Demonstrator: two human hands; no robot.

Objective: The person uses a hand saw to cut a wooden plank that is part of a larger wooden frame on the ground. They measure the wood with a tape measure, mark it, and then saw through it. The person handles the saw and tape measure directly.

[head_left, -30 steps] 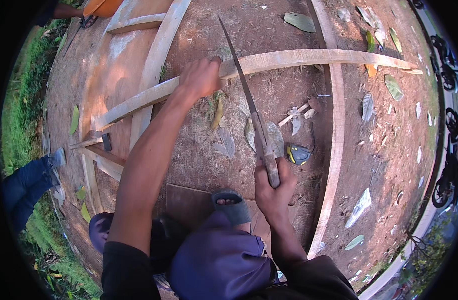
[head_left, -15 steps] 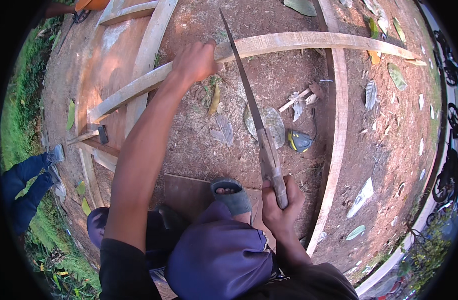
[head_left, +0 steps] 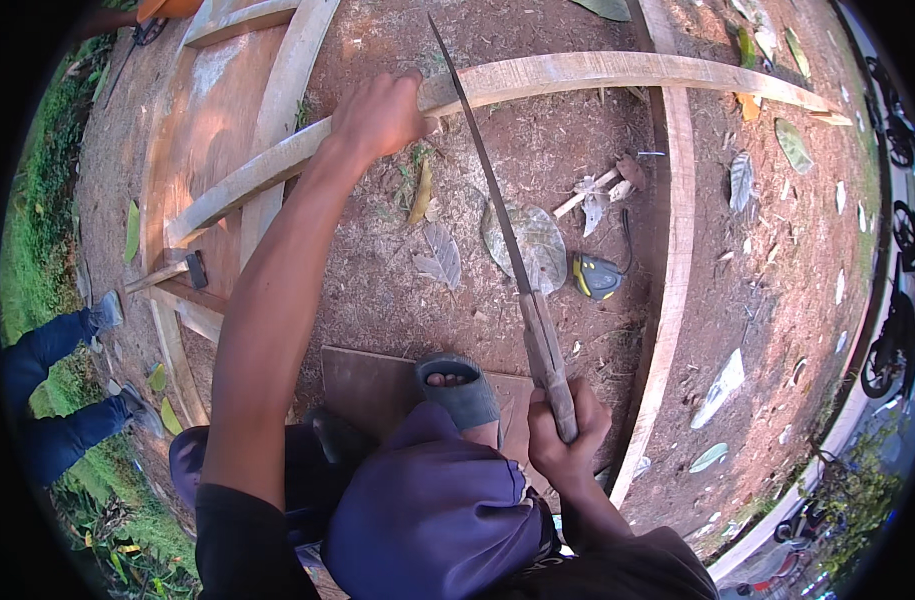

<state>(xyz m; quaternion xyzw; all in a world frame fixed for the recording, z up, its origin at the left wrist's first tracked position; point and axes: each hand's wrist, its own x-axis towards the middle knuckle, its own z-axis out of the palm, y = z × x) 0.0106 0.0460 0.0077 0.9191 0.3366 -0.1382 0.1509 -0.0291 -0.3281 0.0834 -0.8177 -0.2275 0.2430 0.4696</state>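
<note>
My left hand is closed round a long wooden beam that crosses the view from the left frame to the far right. In my right hand is the wooden handle of a handsaw. Its dark, narrow blade points away from me and lies across the beam just right of my left hand. Whether the teeth have cut into the wood is too small to tell. The beam rests over another timber on the right and over a wooden frame on the left.
A hammer lies on the left frame. A yellow and black tape measure and a wooden-handled tool lie on the soil among dry leaves. A person's jeans-clad legs are at left. Motorbikes stand along the right edge.
The saw and my right hand have drawn back toward me, so the handle sits lower. My left hand stays on the beam. The other person's nearer foot has shifted.
</note>
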